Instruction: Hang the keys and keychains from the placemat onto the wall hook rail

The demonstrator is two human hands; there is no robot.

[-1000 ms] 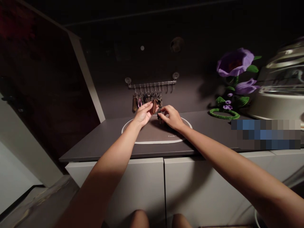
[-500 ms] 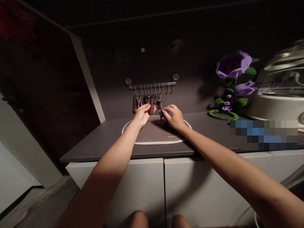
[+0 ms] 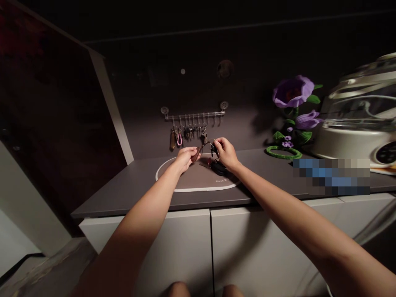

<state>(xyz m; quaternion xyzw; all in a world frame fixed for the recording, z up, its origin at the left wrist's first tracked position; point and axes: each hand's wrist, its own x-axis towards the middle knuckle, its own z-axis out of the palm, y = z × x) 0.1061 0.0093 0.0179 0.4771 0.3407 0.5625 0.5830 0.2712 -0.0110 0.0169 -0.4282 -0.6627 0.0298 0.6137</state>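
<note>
Keychain (image 3: 213,148), black fob (image 3: 218,167) dangling, pinched in right hand (image 3: 226,154); left hand (image 3: 185,159) grips brown tag (image 3: 196,154).

Gap below the hanging keys (image 3: 187,134); artificial flowers (image 3: 292,93) and a cooker (image 3: 349,140) off right.

Arms outstretched, a person's bare left forearm (image 3: 145,210) and right forearm (image 3: 293,210) converge from the lower corners of the frame, the hands close together at centre. The left hand (image 3: 185,160) turns palm down, wrist gently bent, its fingers (image 3: 193,153) curled closed toward the thumb. The right hand (image 3: 227,153), knuckles raised, pinches between thumb and fingertips (image 3: 216,143). Both wrists are bare. The tops of two knees (image 3: 178,288) show at the bottom edge.
</note>
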